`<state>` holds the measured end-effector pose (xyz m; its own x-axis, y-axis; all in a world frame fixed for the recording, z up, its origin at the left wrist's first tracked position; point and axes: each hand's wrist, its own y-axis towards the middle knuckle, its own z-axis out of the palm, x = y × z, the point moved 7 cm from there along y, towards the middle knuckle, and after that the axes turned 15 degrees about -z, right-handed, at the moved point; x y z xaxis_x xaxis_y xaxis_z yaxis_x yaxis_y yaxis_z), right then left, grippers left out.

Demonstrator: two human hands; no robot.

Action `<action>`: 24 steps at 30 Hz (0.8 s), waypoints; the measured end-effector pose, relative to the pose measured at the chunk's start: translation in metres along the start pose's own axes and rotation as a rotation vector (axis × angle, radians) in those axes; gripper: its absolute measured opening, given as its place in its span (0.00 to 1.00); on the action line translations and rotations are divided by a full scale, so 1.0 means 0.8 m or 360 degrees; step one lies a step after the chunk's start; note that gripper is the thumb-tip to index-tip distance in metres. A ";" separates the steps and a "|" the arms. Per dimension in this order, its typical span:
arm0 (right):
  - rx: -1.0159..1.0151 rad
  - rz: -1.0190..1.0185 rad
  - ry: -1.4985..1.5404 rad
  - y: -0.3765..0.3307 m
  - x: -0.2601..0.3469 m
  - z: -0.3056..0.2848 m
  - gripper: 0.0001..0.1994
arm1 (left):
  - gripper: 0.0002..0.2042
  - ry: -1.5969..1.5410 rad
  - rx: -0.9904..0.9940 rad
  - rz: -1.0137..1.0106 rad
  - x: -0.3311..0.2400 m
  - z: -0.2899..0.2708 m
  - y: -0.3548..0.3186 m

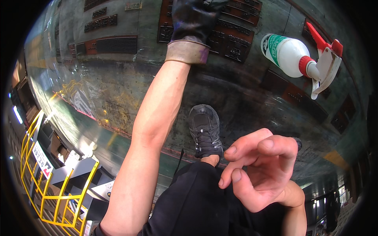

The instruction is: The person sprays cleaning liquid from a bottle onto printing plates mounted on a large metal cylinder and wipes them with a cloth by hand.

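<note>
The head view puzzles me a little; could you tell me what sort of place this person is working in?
Probably a factory or heavy-industry workshop. The person stands on a large dark metal surface with recessed slots, yellow safety railings stand below at the left, and the left hand wears a dark work glove.

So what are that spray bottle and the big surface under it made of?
Spray bottle: probably plastic, with a translucent white body, glossy red trigger and white nozzle. Surface: apparently metal, dark, scuffed and rust-stained, with a dull sheen where light reflects.
</note>
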<state>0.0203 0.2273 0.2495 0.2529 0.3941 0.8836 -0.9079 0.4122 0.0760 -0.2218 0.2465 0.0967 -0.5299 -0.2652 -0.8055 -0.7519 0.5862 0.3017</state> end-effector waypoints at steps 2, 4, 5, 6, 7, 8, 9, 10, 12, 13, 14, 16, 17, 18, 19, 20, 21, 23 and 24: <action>0.0002 0.0004 0.0008 0.000 -0.001 0.001 0.39 | 0.17 0.0005 0.0009 -0.0010 0.000 0.000 0.000; 0.0002 0.0012 0.0018 0.000 -0.001 0.002 0.39 | 0.17 0.0025 0.0028 -0.0034 0.001 0.000 -0.001; 0.0000 0.0016 0.0019 0.000 -0.001 0.002 0.39 | 0.17 0.0037 0.0052 -0.0038 -0.001 0.001 0.000; -0.0043 0.0000 0.0049 -0.001 -0.001 0.001 0.37 | 0.17 0.0050 0.0075 -0.0043 -0.004 0.002 0.002; -0.0085 -0.0016 0.0080 -0.001 -0.001 0.000 0.36 | 0.17 0.0064 0.0099 -0.0048 -0.006 0.003 0.003; -0.0169 -0.0054 0.0139 -0.002 -0.002 0.001 0.33 | 0.17 0.0034 0.0071 -0.0053 -0.006 0.002 0.002; -0.0212 -0.0075 0.0173 -0.003 -0.002 0.001 0.31 | 0.16 0.0004 0.0044 -0.0058 -0.005 0.001 0.001; -0.0255 -0.0098 0.0204 -0.004 -0.003 0.001 0.30 | 0.16 -0.0026 0.0017 -0.0063 -0.006 0.001 0.000; -0.0251 -0.0101 0.0217 -0.004 -0.005 0.001 0.30 | 0.16 -0.0043 0.0035 -0.0087 -0.004 0.001 0.000; -0.0245 -0.0099 0.0220 -0.004 -0.005 0.001 0.30 | 0.16 -0.0052 0.0044 -0.0099 -0.004 0.002 0.000; -0.0230 -0.0091 0.0220 -0.003 -0.005 0.001 0.30 | 0.16 -0.0043 0.0038 -0.0078 -0.003 0.001 -0.001; -0.0227 -0.0077 0.0229 -0.004 -0.007 0.002 0.30 | 0.17 -0.0025 0.0027 -0.0036 -0.002 -0.001 -0.002; -0.0241 -0.0071 0.0233 -0.004 -0.007 0.002 0.30 | 0.17 -0.0050 0.0031 -0.0050 -0.001 0.000 -0.002; -0.0249 -0.0068 0.0232 -0.004 -0.007 0.002 0.30 | 0.17 -0.0075 0.0036 -0.0063 -0.001 0.000 -0.002; -0.0258 -0.0065 0.0232 -0.004 -0.007 0.002 0.30 | 0.17 -0.0098 0.0041 -0.0077 -0.001 0.000 -0.002; -0.0264 -0.0065 0.0225 -0.004 -0.007 0.001 0.30 | 0.18 -0.0119 0.0064 -0.0118 0.000 0.002 -0.002; -0.0268 -0.0064 0.0220 -0.005 -0.007 0.001 0.30 | 0.18 -0.0139 0.0088 -0.0159 0.001 0.003 -0.002; -0.0275 -0.0061 0.0215 -0.005 -0.007 0.000 0.30 | 0.18 -0.0133 0.0077 -0.0166 0.001 0.003 -0.002; -0.0277 -0.0059 0.0217 -0.005 -0.007 0.001 0.30 | 0.18 -0.0107 0.0044 -0.0132 0.000 0.002 -0.002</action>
<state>0.0220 0.2232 0.2446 0.3384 0.4784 0.8103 -0.8288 0.5594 0.0158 -0.2203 0.2463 0.0953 -0.4381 -0.2621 -0.8599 -0.7805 0.5855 0.2192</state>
